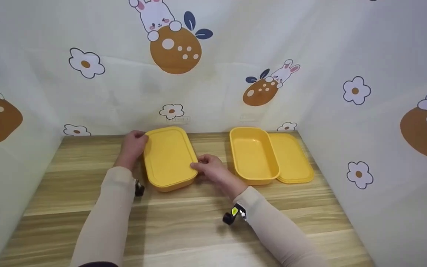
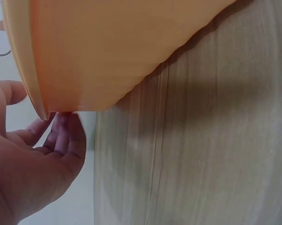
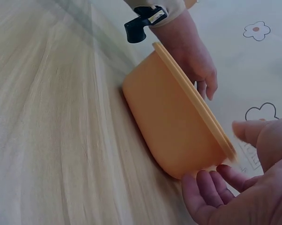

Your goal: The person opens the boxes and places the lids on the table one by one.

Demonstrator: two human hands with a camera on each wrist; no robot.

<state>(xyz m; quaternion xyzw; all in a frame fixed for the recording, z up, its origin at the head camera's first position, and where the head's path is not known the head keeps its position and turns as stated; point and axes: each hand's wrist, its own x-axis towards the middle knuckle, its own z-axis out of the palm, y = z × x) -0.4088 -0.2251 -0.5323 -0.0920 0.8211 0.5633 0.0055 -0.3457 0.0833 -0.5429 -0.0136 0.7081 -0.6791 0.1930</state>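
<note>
A yellow plastic food container (image 1: 169, 157) with its lid on sits at the left of the table, both hands at its sides. My left hand (image 1: 133, 146) holds the far left corner, thumb at the lid's rim and curled fingers against the wall below, as the left wrist view shows. On the opposite side my right hand (image 1: 213, 168) has its thumb on the lid's edge and its fingers bent under the rim. Farther right stands a second yellow container (image 1: 256, 155), uncovered, its inside showing. A loose yellow lid (image 1: 293, 159) lies right beside it, partly hidden by its wall.
The wood-grain table (image 1: 184, 230) is bounded at the back and sides by pale cloth walls (image 1: 213, 89) printed with rabbits and flowers. Each wrist carries a small black camera (image 1: 230, 217) that juts out over the table.
</note>
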